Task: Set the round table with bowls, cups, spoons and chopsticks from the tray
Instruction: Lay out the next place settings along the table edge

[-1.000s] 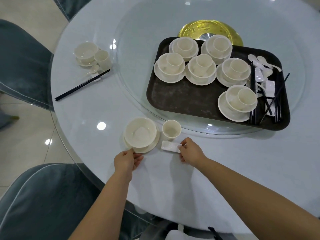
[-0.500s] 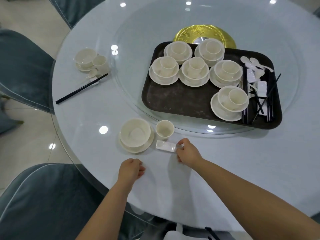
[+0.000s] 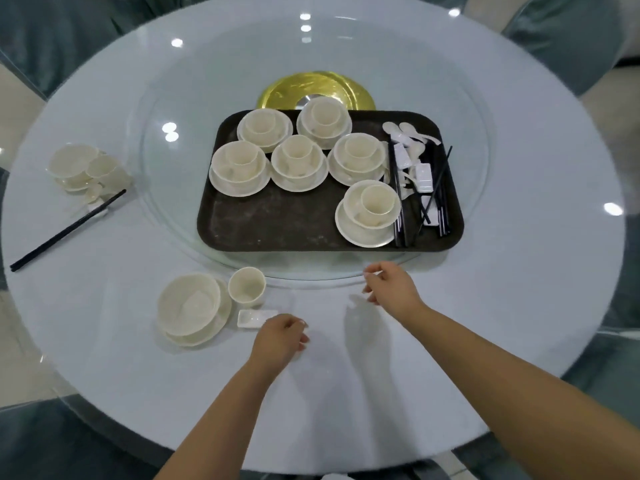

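Covering most of the view, the round table (image 3: 519, 306) carries a dark tray (image 3: 277, 223) of stacked bowls, spoons and chopsticks. Near the edge sit a bowl (image 3: 188, 304), cup (image 3: 246, 285) and chopstick rest (image 3: 254, 318). Both hands hold nothing: left hand (image 3: 282, 337) loosely curled, right hand (image 3: 391, 289) relaxed.

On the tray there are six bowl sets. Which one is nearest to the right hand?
The bowl set at the tray's near right corner, beside the chopsticks. It stands alone in front, closest to the right hand; the other five sit behind it.
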### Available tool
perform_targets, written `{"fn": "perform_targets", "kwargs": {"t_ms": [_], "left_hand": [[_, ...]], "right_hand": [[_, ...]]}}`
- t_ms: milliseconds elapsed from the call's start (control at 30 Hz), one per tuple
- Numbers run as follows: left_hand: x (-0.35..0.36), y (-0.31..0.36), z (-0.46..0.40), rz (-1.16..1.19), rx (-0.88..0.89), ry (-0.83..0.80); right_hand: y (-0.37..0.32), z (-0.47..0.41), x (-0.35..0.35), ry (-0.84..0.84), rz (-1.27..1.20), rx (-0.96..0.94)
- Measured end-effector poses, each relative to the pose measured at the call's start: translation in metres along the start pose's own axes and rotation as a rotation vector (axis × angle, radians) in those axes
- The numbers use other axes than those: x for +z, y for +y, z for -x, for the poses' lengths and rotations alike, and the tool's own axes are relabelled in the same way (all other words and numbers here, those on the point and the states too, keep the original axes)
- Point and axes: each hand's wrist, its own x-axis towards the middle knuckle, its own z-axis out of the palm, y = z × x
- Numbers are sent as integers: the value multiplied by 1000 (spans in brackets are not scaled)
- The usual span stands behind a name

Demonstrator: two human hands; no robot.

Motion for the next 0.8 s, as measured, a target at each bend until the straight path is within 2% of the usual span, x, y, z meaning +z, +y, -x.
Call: {"fn": "perform_targets", "kwargs": {"t_ms": [167, 333, 600, 800], "left_hand": [[38, 47, -11, -54, 93, -49], [63, 87, -26, -66, 162, -94], [79, 116, -49, -44, 167, -94], [78, 118, -61, -35, 132, -83]], "right_hand": [[-5, -27, -68, 209, -54, -49], [-11, -61, -109, 299, -50, -22], [-35, -126, -123, 283, 147, -101], [-57, -169, -112, 206, 315, -127]]}}
